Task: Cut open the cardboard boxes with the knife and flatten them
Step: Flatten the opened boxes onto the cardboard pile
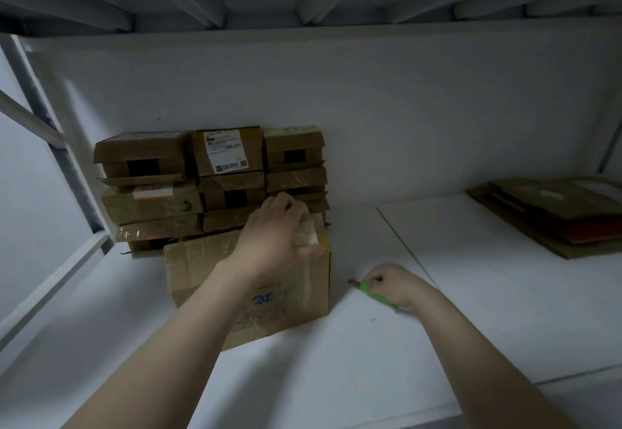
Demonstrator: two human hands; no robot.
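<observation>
A taped brown cardboard box (pixel 289 307) with blue writing on its near face stands on the white table (pixel 336 378) in front of me. My left hand (pixel 276 233) grips its far right top corner, thumb on the near side. To the right of the box, my right hand (pixel 390 282) holds a green-handled knife (pixel 370 292) low over the table, its blade tip pointing left toward the box and a little apart from it.
A stack of several cardboard boxes (pixel 215 179) stands against the white back wall (pixel 370 108), just behind the box I hold. Flattened cardboard (pixel 555 213) lies piled at the far right of the table. A metal frame (pixel 50 132) runs along the left.
</observation>
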